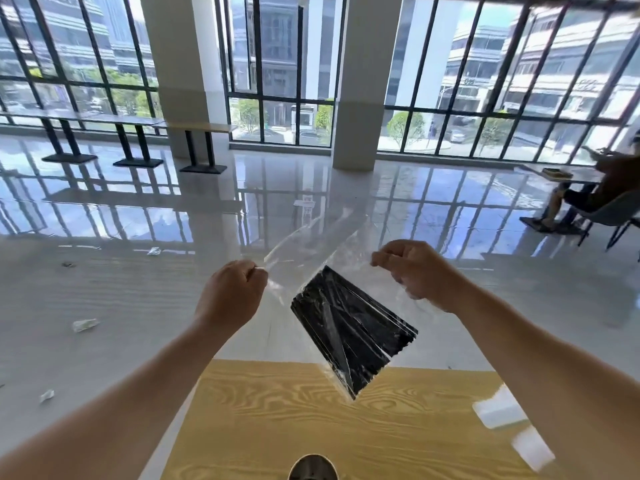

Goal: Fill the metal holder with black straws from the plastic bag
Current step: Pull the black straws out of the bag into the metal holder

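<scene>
- Head view looks down past two bare forearms to a yellow wood-grain bench (346, 427), with a glossy floor (104, 289) and tall windows (280, 71) beyond.
- Left hand (230, 294) is closed, its grip pinched on one upper edge of the clear plastic bag (311, 244).
- Right hand (414, 271) is closed too, its grip clamped on the opposite edge of the same bag, so the film is stretched between the two hands, above the bench.
- Black straws (353, 336) lie bunched in the lower end of the bag, slanting down towards the bench; none are out of the bag.
- Metal holder (313, 467) shows only as a rounded rim at the bottom edge of the view, on the bench, well below the bag; its inside cannot be made out.
- Step in hand seems to be opening the bag's mouth; filling has not begun.
- Next move likely calls for parting the film enough to free one hand, reaching in for a bundle of straws, and lowering them upright into the holder.
- Thin slippery film may tear unevenly or spill straws onto the floor.
</scene>
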{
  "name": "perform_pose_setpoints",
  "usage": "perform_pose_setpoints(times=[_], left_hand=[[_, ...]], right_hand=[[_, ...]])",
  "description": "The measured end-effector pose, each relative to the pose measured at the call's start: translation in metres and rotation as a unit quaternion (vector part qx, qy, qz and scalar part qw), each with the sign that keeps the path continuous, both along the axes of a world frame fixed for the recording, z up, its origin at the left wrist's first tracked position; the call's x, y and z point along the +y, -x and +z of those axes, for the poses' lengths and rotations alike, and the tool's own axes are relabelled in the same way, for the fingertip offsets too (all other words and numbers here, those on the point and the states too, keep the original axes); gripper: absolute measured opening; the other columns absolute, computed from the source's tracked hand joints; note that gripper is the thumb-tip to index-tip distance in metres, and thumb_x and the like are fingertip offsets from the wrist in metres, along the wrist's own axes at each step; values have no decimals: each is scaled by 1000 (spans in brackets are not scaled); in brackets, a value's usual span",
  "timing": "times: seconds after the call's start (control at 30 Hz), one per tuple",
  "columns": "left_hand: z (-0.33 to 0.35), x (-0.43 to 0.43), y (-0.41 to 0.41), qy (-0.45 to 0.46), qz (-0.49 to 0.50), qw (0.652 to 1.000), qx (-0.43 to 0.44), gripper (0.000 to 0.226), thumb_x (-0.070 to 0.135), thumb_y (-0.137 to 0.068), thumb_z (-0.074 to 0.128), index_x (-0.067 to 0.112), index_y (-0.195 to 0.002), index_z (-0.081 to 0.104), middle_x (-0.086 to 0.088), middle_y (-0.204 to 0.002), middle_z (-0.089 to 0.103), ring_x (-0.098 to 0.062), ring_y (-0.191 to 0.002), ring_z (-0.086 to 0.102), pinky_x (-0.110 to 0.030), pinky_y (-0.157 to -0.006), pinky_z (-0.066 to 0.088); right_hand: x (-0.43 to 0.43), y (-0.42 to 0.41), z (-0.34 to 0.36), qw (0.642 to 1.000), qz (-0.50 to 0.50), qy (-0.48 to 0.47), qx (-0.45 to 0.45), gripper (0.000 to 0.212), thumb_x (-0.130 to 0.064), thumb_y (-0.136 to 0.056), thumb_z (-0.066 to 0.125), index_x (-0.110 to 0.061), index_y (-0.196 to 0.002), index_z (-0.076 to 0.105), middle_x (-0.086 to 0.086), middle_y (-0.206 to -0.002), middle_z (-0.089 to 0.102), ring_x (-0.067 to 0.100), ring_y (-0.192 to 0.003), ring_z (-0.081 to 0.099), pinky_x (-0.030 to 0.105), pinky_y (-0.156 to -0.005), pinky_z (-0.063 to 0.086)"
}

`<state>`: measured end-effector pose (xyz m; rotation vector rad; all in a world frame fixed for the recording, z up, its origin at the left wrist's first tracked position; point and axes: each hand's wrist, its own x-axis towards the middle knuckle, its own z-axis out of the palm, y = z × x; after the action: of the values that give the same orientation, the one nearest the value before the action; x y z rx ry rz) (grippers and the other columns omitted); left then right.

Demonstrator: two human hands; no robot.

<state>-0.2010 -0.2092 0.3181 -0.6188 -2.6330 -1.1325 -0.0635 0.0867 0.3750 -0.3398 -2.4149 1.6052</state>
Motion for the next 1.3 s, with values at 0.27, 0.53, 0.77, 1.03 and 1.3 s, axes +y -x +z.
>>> perform_pose_setpoints(times=[0.27, 0.53, 0.77, 1.03, 1.3], left_hand=[[9, -16, 6, -111, -23, 983, -144, 34, 42, -72, 45, 41, -70, 78, -8, -77, 75, -24, -70, 64, -32, -61, 42], [19, -34, 10, -116, -41, 963, -239, 32, 39, -76, 55, 28, -63, 83, 8, -69, 71, -20, -74, 58, -35, -72, 44], [11, -40, 22, -131, -84, 950, -271, 34, 19, -99, 61, 14, -73, 81, -2, -80, 73, -16, -65, 62, -31, -66, 48], [5, -33, 22, -151, -71, 955, -247, 34, 16, -101, 55, 12, -78, 80, 1, -74, 75, -15, -65, 62, -33, -67, 49], [7, -23, 24, -157, -70, 957, -234, 27, 16, -100, 59, 10, -82, 78, -2, -80, 72, -16, -71, 62, -30, -66, 47]], right_hand=[[-6, -9, 36, 993, -12, -113, -40, 15, -22, -103, 74, -9, -98, 79, -11, -47, 41, 10, -42, 28, 22, -40, 23], [4, -14, 67, 985, 6, -139, -105, 14, -19, -102, 75, -6, -99, 80, -7, -52, 37, 9, -40, 24, 21, -40, 21], [1, -7, 98, 980, 60, -147, -119, 24, -30, -101, 75, -9, -93, 79, -11, -49, 35, 8, -42, 27, 20, -40, 27], [-8, 4, 126, 933, 57, -334, -120, 26, -42, -100, 76, -25, -81, 83, -5, -50, 45, 11, -41, 38, 17, -39, 38], [-7, 15, 134, 947, 75, -292, -115, 32, -47, -98, 77, -24, -76, 83, -11, -50, 44, 11, -41, 35, 21, -39, 38]])
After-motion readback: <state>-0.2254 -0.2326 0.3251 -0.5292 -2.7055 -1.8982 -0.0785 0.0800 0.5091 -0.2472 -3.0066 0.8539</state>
